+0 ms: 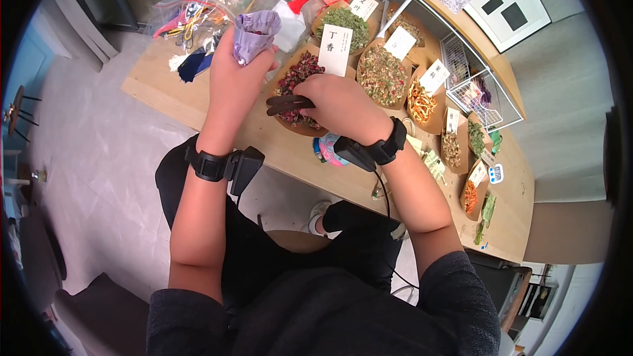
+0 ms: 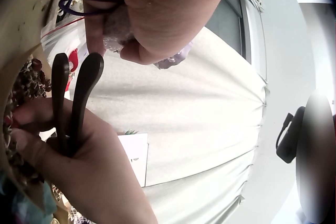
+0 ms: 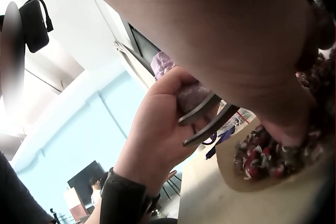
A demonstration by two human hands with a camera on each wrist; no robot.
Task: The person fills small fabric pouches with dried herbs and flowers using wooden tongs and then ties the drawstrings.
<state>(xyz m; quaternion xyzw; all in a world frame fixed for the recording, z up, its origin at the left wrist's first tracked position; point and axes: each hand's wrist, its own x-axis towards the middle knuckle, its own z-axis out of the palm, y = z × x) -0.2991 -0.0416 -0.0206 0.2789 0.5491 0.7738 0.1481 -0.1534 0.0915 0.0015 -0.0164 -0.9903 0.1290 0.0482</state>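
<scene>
My left hand point(image 1: 239, 76) grips a small lilac pouch point(image 1: 256, 34), held upright with its mouth open above the table's left part. A dark cord hangs by that hand in the left wrist view. The right hand point(image 1: 343, 107) is in a brown paper tray of dark red dried buds point(image 1: 300, 74), fingertips down among them. Dark brown tongs point(image 1: 288, 105) lie in the right hand, their two handle ends sticking out toward the left hand; their tips are hidden. Behind this tray stands a white label card point(image 1: 335, 49).
More labelled trays of dried herbs point(image 1: 382, 76) run along the table point(image 1: 277, 158) to the right. A plastic bag of tassels and cords point(image 1: 198, 10) lies at the back left. A white wire rack point(image 1: 478, 86) stands behind; a pink and blue pouch lies near the front edge.
</scene>
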